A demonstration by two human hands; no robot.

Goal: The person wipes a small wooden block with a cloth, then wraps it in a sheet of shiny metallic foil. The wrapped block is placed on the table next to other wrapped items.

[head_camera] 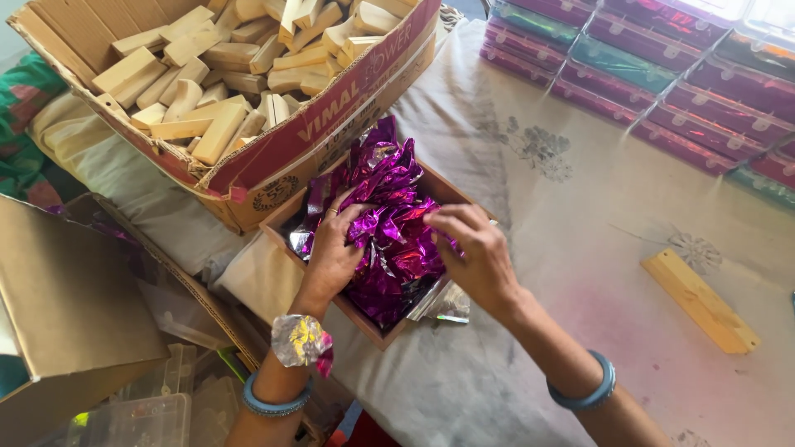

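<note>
Both hands were sorting through crinkled, shiny purple foil wrappers (389, 223) heaped in a shallow box (277, 222) at the table's (513, 273) centre. The left hand (331, 252) pressed loosely on the pile; the right hand (468, 248) pinched one wrapper. Separating a single sheet likely called for a gentle pull. Wooden blocks (232, 58) filled a carton at 11 o'clock.

You have open cloth-covered table (580, 273) toward its right edge, broken only by a wooden block (700, 300); the big cardboard box (331, 108) and stacked cases (662, 66) wall the far edge.
</note>
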